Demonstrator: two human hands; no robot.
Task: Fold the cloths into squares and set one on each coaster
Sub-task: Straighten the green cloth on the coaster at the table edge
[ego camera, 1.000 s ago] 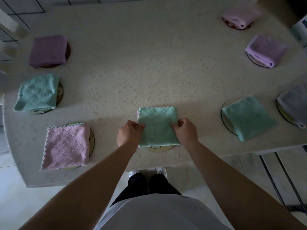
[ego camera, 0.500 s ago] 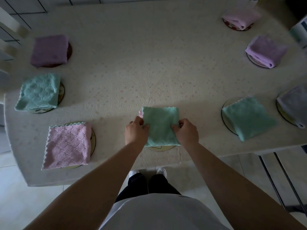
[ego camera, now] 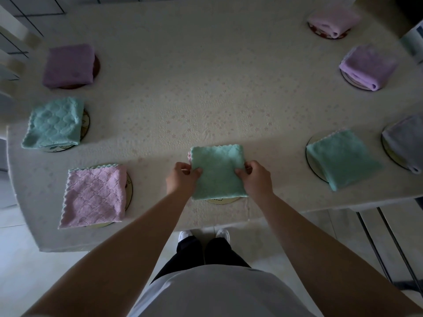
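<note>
A folded green cloth [ego camera: 217, 170] lies as a square at the table's near edge, over a round coaster [ego camera: 220, 200] of which only the near rim shows. My left hand [ego camera: 182, 178] pinches the cloth's left edge and my right hand [ego camera: 257, 179] pinches its right edge. Other folded cloths rest on coasters around the table: a pink cloth [ego camera: 93, 195], a teal cloth [ego camera: 53, 123] and a purple cloth [ego camera: 68, 65] on the left.
On the right sit a green cloth [ego camera: 343, 161], a grey cloth [ego camera: 405, 143], a lilac cloth [ego camera: 368, 66] and a pale pink cloth [ego camera: 332, 20], each on a coaster. The pale tablecloth [ego camera: 206, 88] covers the table. A chair back shows at far left, rails at lower right.
Both hands stay on the green cloth's sides. The cloth's left edge moved in and out slightly and it sits square over the coaster now.
</note>
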